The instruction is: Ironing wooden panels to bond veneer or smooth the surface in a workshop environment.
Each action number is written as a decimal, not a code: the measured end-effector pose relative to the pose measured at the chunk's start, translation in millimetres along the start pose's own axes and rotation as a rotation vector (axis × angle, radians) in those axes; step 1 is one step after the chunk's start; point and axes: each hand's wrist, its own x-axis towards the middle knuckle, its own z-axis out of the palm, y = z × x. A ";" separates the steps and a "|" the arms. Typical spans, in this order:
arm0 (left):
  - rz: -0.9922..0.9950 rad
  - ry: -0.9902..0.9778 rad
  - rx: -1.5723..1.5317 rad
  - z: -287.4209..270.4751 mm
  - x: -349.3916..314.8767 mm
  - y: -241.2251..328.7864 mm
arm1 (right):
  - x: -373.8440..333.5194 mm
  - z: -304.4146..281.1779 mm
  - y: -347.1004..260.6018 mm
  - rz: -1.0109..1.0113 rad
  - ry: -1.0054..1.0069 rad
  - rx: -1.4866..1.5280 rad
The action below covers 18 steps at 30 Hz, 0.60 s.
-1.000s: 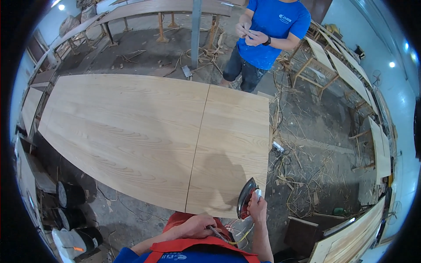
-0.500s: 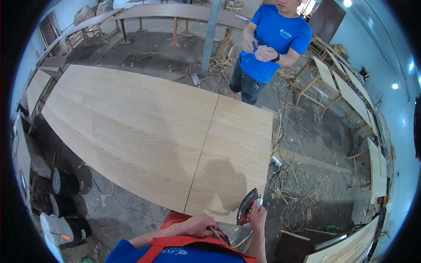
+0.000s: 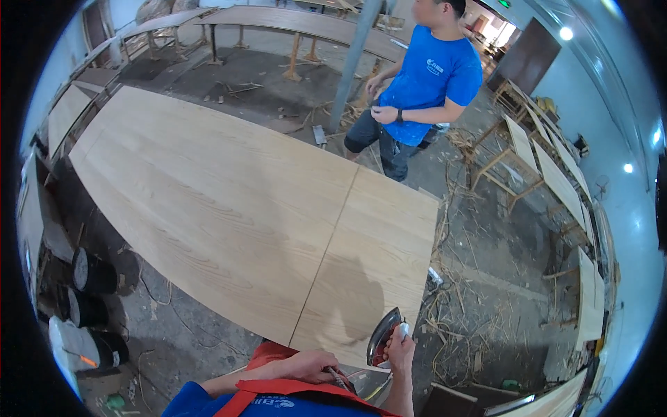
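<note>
A long pale wood-veneer panel (image 3: 208, 201) lies before me, crossed by a dark seam near its right part. My right hand (image 3: 399, 353) grips the handle of a clothes iron (image 3: 383, 340) at the panel's near right corner. The iron has a dark soleplate and a red-and-white body; whether it touches the veneer I cannot tell. Close to my red apron (image 3: 306, 384), my left hand (image 3: 316, 365) is closed around the iron's braided cord (image 3: 340, 379). The cord runs down in front of my body.
Across the panel stands a co-worker (image 3: 434, 76) in a blue shirt, beside a metal post (image 3: 352, 66). Black buckets (image 3: 94, 271) stand at the left. Veneer strips (image 3: 451, 333) litter the floor at the right, with panels on wooden trestles (image 3: 521, 149) beyond.
The view has shifted slightly. The co-worker has turned aside toward the left and lowered their hands to the waist. The iron stays near the same corner, in my right hand.
</note>
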 end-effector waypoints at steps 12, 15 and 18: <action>-0.003 0.044 -0.173 28.3 2.3 -4.3 | 4.0 -2.3 8.1 0.029 -0.063 0.031; 0.091 0.080 -0.094 44.2 7.3 0.1 | 2.8 -11.1 16.1 0.011 -0.071 0.037; 0.079 0.053 -0.033 59.4 15.8 1.8 | 10.3 -25.1 30.9 -0.038 -0.053 0.028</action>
